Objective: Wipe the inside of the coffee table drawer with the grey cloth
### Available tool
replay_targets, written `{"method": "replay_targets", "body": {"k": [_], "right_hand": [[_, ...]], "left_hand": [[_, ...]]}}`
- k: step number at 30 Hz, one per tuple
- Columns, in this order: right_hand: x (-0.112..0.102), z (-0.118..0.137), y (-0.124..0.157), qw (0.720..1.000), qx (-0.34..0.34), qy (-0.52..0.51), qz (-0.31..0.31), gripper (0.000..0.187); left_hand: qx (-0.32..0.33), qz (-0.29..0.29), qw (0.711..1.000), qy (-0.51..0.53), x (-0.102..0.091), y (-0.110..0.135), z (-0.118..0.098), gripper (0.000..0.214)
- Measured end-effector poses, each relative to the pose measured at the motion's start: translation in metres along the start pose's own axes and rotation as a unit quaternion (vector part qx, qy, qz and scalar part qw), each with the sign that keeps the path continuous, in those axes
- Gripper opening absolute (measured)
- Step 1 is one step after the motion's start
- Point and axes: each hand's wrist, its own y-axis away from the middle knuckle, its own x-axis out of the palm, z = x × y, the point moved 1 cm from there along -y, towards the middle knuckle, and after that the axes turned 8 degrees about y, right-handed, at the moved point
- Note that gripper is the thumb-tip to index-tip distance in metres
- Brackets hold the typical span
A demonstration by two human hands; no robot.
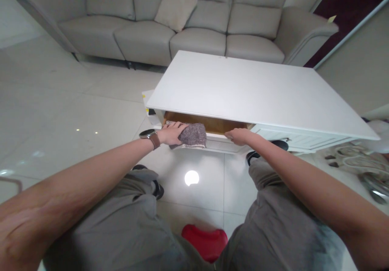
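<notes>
A folded grey-brown cloth with a pale edge is draped over the front of a pulled-out drawer. My left hand grips the cloth at its left part, fingers over the top and thumb in front. Farther right, my right hand is closed on the top edge of the same drawer front. Behind both hands the drawer's brown wooden inside shows, partly hidden by the tabletop. The drawer belongs to a white coffee table.
A grey sofa with a beige cushion stands behind the table. Beside the open drawer is another drawer front. A red seat shows between my legs. A patterned rug lies at right on the glossy tiled floor.
</notes>
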Motion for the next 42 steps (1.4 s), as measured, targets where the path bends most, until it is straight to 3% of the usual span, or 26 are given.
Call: {"method": "replay_targets", "body": {"k": [9, 20, 42], "right_hand": [[0.001, 0.003, 0.000, 1.000, 0.015, -0.006, -0.005, 0.046], [0.003, 0.003, -0.005, 1.000, 0.017, -0.003, -0.006, 0.046], [0.003, 0.005, -0.008, 1.000, 0.022, -0.008, 0.005, 0.048]], "left_hand": [[-0.004, 0.001, 1.000, -0.011, -0.007, 0.000, -0.005, 0.091], [0.039, 0.001, 0.999, 0.017, -0.004, 0.003, 0.009, 0.097], [0.038, -0.001, 0.999, 0.005, -0.003, -0.001, 0.006, 0.095]]}}
